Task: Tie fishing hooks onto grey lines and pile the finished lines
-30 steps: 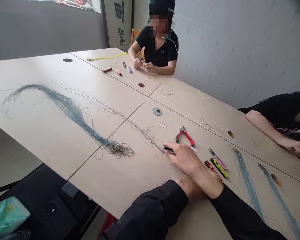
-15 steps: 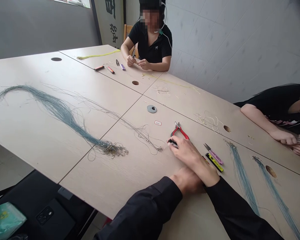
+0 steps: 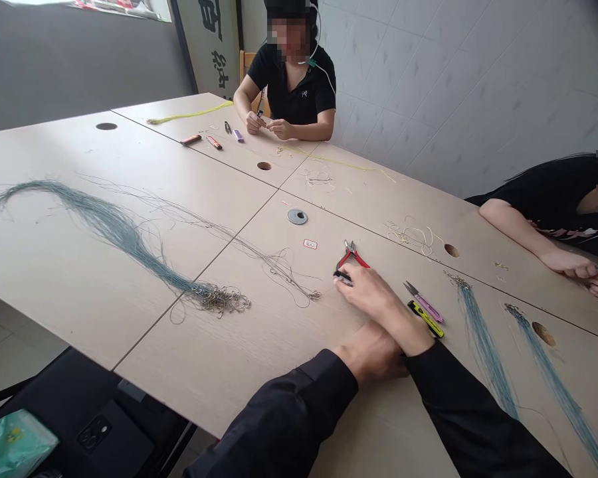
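Note:
My right hand (image 3: 371,292) is closed in a pinch on a small black object (image 3: 343,277) whose kind I cannot make out. Just beyond its fingers lie red-handled pliers (image 3: 351,254), partly covered by the hand. My left hand (image 3: 371,352) passes under the right wrist, and its fingers are hidden there. To the left of the right hand is a thin bundle of dark fishing lines (image 3: 279,265) with hooks at its near end. Right of my wrists lie pink-handled scissors (image 3: 425,303) and a yellow-and-black utility knife (image 3: 427,320).
A thick bundle of blue-green lines with hooks (image 3: 129,236) stretches over the left side. Two smaller blue bundles (image 3: 483,345) (image 3: 553,372) lie at right. A grey disc (image 3: 297,216) and small label (image 3: 309,244) sit mid-table. Two people (image 3: 299,86) (image 3: 543,219) work across the table.
The view has shifted slightly. My right hand stays near the pliers with the small black object. A red item beside the utility knife is no longer visible past my wrist.

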A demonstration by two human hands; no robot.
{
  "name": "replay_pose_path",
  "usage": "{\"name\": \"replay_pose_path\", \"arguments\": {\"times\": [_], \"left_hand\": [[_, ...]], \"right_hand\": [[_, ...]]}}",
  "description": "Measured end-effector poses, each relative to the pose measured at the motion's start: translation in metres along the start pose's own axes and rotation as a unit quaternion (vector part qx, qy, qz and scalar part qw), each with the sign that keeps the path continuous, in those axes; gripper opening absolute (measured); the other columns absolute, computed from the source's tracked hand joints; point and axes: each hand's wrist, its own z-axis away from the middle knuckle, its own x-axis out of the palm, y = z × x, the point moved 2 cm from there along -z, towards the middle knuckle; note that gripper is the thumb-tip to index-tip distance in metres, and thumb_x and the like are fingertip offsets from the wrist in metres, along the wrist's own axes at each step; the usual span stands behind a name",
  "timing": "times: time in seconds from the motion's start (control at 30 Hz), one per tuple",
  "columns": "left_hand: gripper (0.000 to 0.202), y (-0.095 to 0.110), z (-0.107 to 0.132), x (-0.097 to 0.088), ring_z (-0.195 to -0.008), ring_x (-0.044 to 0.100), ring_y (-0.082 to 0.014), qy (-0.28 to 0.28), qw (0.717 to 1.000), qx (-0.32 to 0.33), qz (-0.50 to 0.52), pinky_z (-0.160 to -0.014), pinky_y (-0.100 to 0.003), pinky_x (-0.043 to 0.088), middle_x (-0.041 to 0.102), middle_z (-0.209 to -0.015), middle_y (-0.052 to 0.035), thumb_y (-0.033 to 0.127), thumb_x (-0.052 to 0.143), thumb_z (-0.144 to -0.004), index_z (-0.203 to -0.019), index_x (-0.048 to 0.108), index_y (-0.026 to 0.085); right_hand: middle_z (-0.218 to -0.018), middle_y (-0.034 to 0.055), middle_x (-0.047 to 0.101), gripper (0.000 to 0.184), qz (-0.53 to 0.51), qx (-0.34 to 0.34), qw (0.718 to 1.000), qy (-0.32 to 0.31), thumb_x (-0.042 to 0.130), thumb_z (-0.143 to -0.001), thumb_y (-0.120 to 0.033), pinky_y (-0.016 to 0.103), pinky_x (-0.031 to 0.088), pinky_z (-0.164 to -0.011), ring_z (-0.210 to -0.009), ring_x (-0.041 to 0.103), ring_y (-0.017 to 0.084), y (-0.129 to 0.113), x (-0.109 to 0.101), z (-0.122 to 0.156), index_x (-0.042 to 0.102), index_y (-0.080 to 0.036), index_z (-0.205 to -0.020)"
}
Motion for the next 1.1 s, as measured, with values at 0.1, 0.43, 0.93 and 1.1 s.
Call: {"name": "replay_pose_path", "arguments": {"times": [0.1,0.43,0.93,1.1], "left_hand": [[0.016,0.005,-0.003,0.003,-0.087,0.069,-0.0278,-0.07,0.99,0.043,-0.117,-0.075,-0.034,0.051,0.073,-0.094,-0.0122,0.019,0.06,-0.081,-0.094,0.068,0.016],[0.015,0.019,-0.001,-0.016,-0.063,0.058,-0.0141,0.1,0.987,-0.039,-0.12,-0.06,-0.026,0.039,0.066,-0.075,-0.0021,0.025,0.048,-0.091,-0.092,0.062,0.019],[0.012,0.009,-0.01,-0.009,-0.061,0.053,-0.01,0.061,0.987,-0.084,-0.125,-0.061,-0.022,0.039,0.061,-0.068,0.0036,0.022,0.057,-0.088,-0.093,0.066,0.019],[0.012,0.007,-0.012,-0.008,-0.057,0.05,-0.0087,0.063,0.989,-0.099,-0.094,-0.059,-0.021,0.038,0.059,-0.063,0.0041,0.025,0.057,-0.088,-0.087,0.067,0.018]], "right_hand": [[-0.073,0.0043,0.067,0.021,-0.044,0.04,0.997,0.048,0.055,-0.089,-0.037,0.026,0.035,-0.056,-0.061,0.053,0.016,0.027,-0.017,0.012,0.064,-0.02,-0.083],[-0.055,-0.006,0.038,0.043,-0.458,0.175,0.852,0.183,0.07,-0.075,-0.059,0.024,0.025,-0.041,-0.046,0.032,0.01,0.114,0.025,0.101,0.061,-0.018,-0.085],[-0.058,-0.0076,0.028,0.035,-0.624,0.169,0.741,0.183,0.072,-0.079,-0.051,0.021,0.017,-0.042,-0.05,0.022,0.007,0.119,0.041,0.115,0.059,-0.018,-0.079],[-0.056,-0.0072,0.03,0.038,-0.612,0.158,0.753,0.182,0.069,-0.081,-0.053,0.021,0.018,-0.042,-0.049,0.023,0.007,0.118,0.04,0.113,0.063,-0.016,-0.079]]}}
